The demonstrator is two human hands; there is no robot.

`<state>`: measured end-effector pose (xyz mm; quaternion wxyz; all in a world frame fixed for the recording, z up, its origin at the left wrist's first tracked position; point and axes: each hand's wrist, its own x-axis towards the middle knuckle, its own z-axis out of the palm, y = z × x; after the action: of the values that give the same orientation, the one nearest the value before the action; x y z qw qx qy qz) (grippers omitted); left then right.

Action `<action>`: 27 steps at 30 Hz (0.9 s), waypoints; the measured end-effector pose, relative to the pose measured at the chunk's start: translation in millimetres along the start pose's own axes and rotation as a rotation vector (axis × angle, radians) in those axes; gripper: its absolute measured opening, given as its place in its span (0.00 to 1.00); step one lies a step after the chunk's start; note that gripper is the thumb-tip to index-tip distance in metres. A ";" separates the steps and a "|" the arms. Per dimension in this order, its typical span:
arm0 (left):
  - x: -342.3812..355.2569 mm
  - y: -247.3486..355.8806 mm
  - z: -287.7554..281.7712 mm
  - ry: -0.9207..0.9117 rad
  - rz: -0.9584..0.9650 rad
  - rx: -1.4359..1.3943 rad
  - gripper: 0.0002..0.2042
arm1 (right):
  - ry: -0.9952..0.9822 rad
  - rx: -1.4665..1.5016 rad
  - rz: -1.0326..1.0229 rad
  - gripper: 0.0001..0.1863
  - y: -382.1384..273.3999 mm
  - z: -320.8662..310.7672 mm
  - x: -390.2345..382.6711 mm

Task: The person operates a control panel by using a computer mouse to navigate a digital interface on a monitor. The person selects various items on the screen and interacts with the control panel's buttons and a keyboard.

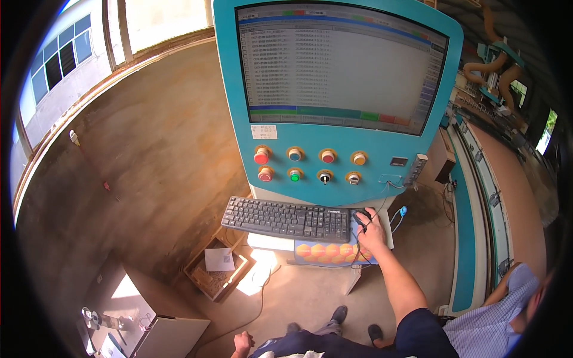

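Note:
My right hand [372, 231] reaches forward and closes over a black computer mouse [361, 218] at the right end of the shelf. Directly left of the mouse lies a black keyboard [286, 218], partly over a blue and orange patterned mouse pad [327, 252]. Low in the view, my left hand [243, 341] hangs by my side with its fingers curled and nothing visible in them. Above the keyboard rises a teal control cabinet [358, 140] with a lit screen [358, 68] showing a list. Push buttons and switches [294, 176] line its panel.
A wooden box [216, 292] with a paper in it sits on the floor left of the shelf. A pale cabinet [173, 337] stands at the lower left. To the right run a long machine bed [480, 221] and a co-worker in a striped shirt [495, 319]. A cable crosses the floor.

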<state>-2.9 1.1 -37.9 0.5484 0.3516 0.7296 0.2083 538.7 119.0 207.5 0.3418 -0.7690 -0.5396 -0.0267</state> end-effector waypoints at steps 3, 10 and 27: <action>2.4 -8.0 -4.8 -0.030 0.023 -0.013 0.20 | -0.005 -0.053 -0.013 0.20 -8.3 -3.1 0.1; -1.9 -4.1 -5.8 -0.062 0.098 -0.013 0.20 | -0.018 -0.052 0.005 0.21 -4.3 -2.8 -2.8; -20.5 24.5 -2.1 -0.020 -0.027 0.079 0.20 | 0.030 0.007 -0.030 0.20 -4.2 -3.6 -0.8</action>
<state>5.2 2.4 -7.0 0.5440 0.3653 0.7364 0.1683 535.9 117.2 212.1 0.3520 -0.7592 -0.5458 -0.0413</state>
